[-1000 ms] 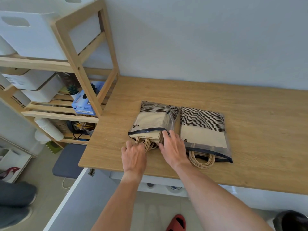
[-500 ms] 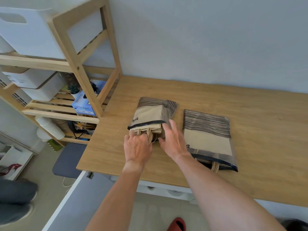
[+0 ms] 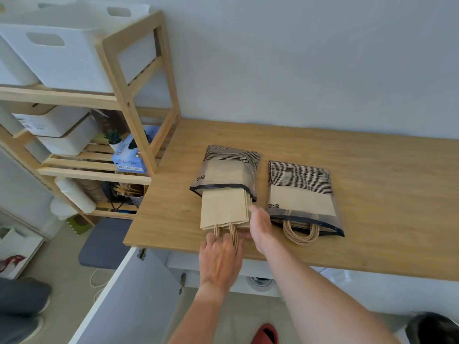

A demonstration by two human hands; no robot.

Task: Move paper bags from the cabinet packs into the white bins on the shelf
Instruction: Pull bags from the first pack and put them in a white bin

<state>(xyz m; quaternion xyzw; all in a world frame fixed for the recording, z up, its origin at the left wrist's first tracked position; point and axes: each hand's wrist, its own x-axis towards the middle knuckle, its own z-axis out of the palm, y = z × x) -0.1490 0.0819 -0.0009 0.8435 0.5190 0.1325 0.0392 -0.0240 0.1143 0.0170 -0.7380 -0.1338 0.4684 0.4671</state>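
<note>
Two clear striped packs lie side by side on the wooden cabinet top (image 3: 372, 194). A stack of tan paper bags (image 3: 224, 211) sticks halfway out of the left pack (image 3: 228, 167) toward me. My left hand (image 3: 219, 259) grips their twisted handles at the front edge. My right hand (image 3: 260, 225) holds the stack's right side, thumb on top, fingers underneath. The right pack (image 3: 301, 194) is still full, its handles poking out. White bins (image 3: 57, 53) stand on the shelf's top level at upper left.
The wooden shelf unit (image 3: 131, 95) stands left of the cabinet, holding smaller white boxes (image 3: 64, 130), a blue box (image 3: 131, 157) and a small plant. An open white cabinet door (image 3: 111, 301) hangs below the counter's left corner. A grey mat lies on the floor.
The paper bags have slid out of the left pack toward me, pulled by both hands. The pack itself stayed on the counter; my view has shifted slightly.
</note>
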